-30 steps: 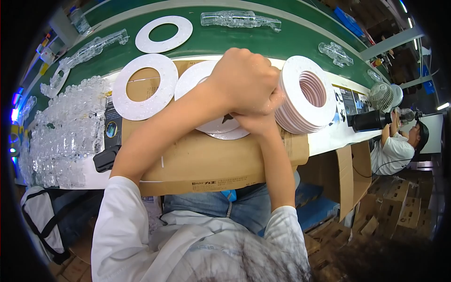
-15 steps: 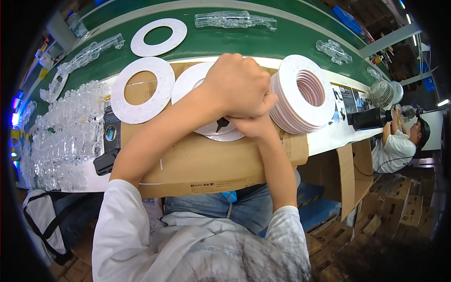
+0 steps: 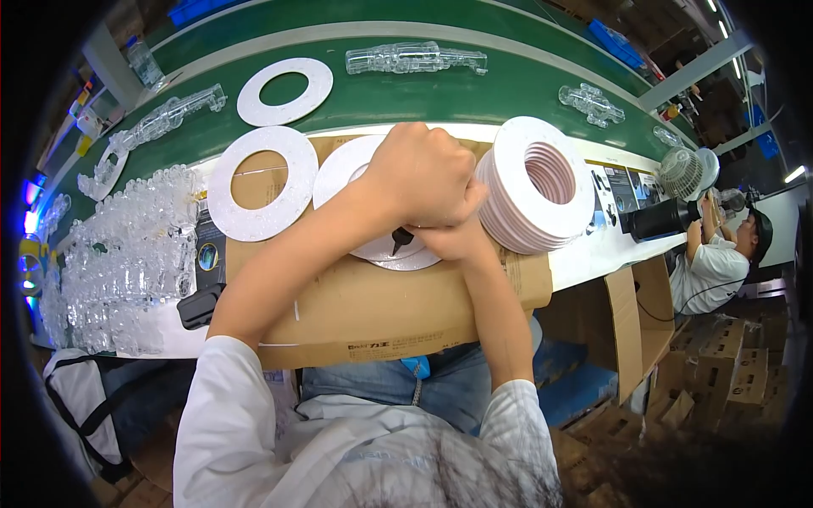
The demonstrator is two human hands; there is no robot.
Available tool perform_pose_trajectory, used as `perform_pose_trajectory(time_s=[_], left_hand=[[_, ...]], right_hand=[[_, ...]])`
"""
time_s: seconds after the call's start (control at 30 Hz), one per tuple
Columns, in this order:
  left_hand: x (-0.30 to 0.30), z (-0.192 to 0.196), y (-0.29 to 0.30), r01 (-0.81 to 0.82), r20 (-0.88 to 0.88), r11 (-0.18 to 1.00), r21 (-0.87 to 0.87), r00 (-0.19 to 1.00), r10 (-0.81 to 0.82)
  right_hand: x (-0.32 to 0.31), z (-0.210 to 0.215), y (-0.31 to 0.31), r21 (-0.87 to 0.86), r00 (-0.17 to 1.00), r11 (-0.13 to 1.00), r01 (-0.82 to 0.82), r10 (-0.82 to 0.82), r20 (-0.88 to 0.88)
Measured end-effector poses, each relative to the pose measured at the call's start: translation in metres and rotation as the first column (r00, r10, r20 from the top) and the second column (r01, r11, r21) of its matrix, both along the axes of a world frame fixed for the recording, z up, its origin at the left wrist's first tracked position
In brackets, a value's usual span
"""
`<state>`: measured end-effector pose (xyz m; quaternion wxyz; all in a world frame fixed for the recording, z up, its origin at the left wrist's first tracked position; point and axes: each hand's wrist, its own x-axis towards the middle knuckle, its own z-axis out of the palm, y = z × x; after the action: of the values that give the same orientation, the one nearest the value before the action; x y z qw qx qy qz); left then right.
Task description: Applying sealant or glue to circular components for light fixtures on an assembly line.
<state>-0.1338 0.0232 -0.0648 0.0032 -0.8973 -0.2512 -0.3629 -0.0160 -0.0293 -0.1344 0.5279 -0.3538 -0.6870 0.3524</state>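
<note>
**Two hands stacked over a white ring on a cardboard sheet**

Nearest, white fabric sleeves and bare forearms run up over a flat brown cardboard sheet (image 3: 373, 313) that lies across the lap and the edge of the bench. On it, the left hand (image 3: 419, 173) is curled into a loose fist, knuckles up, pressing down on top of the right hand (image 3: 453, 241). The right hand lies beneath it, mostly covered; a small dark tip (image 3: 398, 240) pokes out from under the two hands, and whether the fingers pinch it cannot be told. Both hands rest on a flat white ring (image 3: 373, 245), thin and matte, lying in the middle of the cardboard.

Just left of it lies a second flat ring (image 3: 254, 216), with brown card showing through its round hole. Just right of the hands stands a thick stack of rings (image 3: 533, 190), white faces with pinkish layered edges. Far left, a heap of clear plastic mouldings (image 3: 118, 271) glints, knobbly and glassy.

Beyond, a smooth green conveyor belt (image 3: 474, 93) carries another white ring (image 3: 284, 89) and a long clear plastic piece (image 3: 415, 57).
</note>
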Motion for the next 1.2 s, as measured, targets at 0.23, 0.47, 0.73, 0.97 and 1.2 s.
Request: perform_pose_trajectory(time_s=[0.23,0.47,0.73,0.97,1.2], left_hand=[[-0.003,0.004,0.0,-0.015,-0.081,0.997,-0.082,0.997,0.008],[-0.002,0.002,0.002,-0.014,0.011,1.0,-0.016,1.0,0.014],[-0.006,0.021,-0.012,0.105,-0.004,0.969,-0.222,0.994,-0.108],[-0.026,0.037,0.011,0.014,0.131,0.929,-0.371,0.991,0.038],[-0.049,0.005,0.049,-0.531,-0.675,0.832,-0.161,0.674,0.3]], right_hand=[[0.001,-0.004,0.003,-0.032,1.0,0.999,0.006,-0.006,-0.011],[0.002,-0.004,0.007,0.003,1.0,1.0,0.002,-0.002,0.019],[0.005,-0.026,0.0,0.121,0.99,0.987,0.105,-0.116,0.085],[-0.007,0.029,-0.009,-0.05,0.984,0.998,0.048,-0.055,-0.169],[0.0,0.013,-0.008,-0.141,0.971,0.978,0.154,-0.176,-0.161]])
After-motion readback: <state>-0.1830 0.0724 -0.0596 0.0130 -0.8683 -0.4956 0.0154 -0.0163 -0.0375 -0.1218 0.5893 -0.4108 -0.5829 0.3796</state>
